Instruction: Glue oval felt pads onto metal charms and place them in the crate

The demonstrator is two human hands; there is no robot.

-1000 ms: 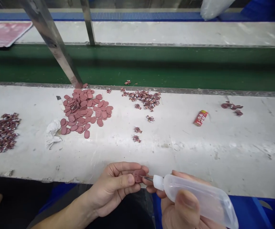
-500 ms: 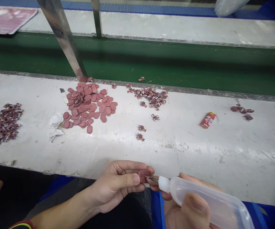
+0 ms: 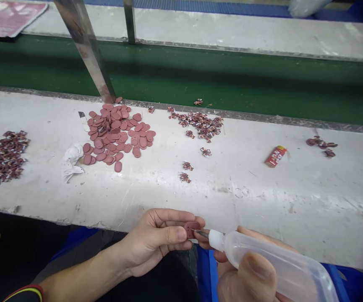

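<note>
Our left fingers pinch a reddish oval disc; beside them our right fingers grip a squeeze bottle, nozzle perhaps touching: oversqueezing could flood the disc.

No wording is coming through clearly enough to read. A small red object with a yellow end is lying on the counter and bearing white characters, too small and blurred to make out. At the far left, a pink sheet is showing pale patches, possibly print, possibly glare.
</note>
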